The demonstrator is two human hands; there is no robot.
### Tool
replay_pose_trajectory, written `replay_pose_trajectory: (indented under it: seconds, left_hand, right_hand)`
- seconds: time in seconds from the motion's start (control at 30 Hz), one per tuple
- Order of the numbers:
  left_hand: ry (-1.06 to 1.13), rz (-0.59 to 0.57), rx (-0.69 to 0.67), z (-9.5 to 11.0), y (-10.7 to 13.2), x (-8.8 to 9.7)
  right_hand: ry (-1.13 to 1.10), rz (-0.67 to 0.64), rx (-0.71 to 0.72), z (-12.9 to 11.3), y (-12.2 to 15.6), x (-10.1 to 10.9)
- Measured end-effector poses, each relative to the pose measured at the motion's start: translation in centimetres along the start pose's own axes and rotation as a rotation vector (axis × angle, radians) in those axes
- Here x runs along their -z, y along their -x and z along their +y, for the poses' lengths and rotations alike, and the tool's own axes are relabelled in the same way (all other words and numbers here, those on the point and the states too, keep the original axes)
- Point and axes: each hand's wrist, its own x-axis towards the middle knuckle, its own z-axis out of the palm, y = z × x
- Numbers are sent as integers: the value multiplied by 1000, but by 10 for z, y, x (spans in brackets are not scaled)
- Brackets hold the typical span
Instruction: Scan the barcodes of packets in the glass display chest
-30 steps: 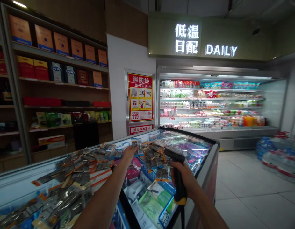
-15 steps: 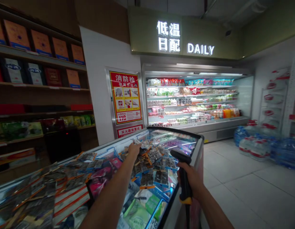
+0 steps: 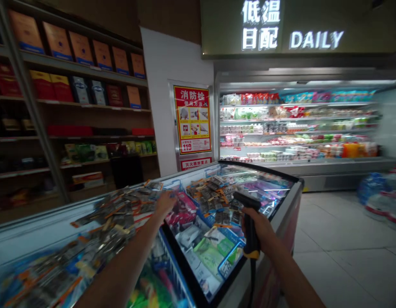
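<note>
My right hand is wrapped around the handle of a black barcode scanner with a yellow-tipped grip and a cord hanging down, held over the right edge of the chest freezer. My left hand reaches over the freezer, beside the pink packets and the left pile of small dark packets. Its fingers are blurred and partly hidden, so what they hold, if anything, does not show. Another pile of dark packets lies on the glass to its right. Green-and-white bags are visible nearer me.
Shelves with boxed goods stand at the left. A red and yellow fire hydrant poster hangs on the wall ahead. Beyond it is a lit refrigerated display. Large water bottles stand on the tiled floor at right.
My left hand has moved left, away from the right pile of packets towards the left pile. The view has turned left and tilted down. My right hand still holds the scanner.
</note>
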Motion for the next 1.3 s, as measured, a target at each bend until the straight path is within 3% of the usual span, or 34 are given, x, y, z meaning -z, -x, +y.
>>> replay_pose_trajectory:
  seconds: [0.1, 0.2, 0.37, 0.43, 0.53, 0.63, 0.8, 0.9, 1.0, 1.1, 1.3]
  left_hand:
    - [-146, 46, 64, -36, 23, 39]
    - [-295, 15, 72, -57, 43, 66]
    - [-521, 71, 53, -68, 64, 92]
    - [-543, -22, 11, -74, 75, 96]
    - [-545, -171, -121, -89, 95, 89]
    - [-581, -118, -275, -98, 112, 71]
    - [-439, -252, -362, -68, 114, 53]
    - [-459, -159, -305, -50, 109, 58]
    - [-620, -82, -133, -48, 107, 64]
    - [-637, -133, -65, -49, 103, 60]
    - [-428, -195, -5, -33, 81, 34]
  right_hand:
    - [14, -63, -20, 4, 8, -27]
    - [33, -119, -40, 6, 16, -50]
    - [36, -176, -47, 6, 26, -68]
    - [44, -195, -41, 5, 28, -71]
    - [54, -200, -21, 5, 30, -72]
    - [51, -197, -4, 6, 31, -75]
    - [41, -185, -1, 6, 35, -76]
    - [29, -179, -5, 5, 35, -71]
    - [17, -167, -18, 5, 32, -66]
    - [10, -153, -24, 6, 30, -63]
    - [1, -146, -11, 4, 31, -58]
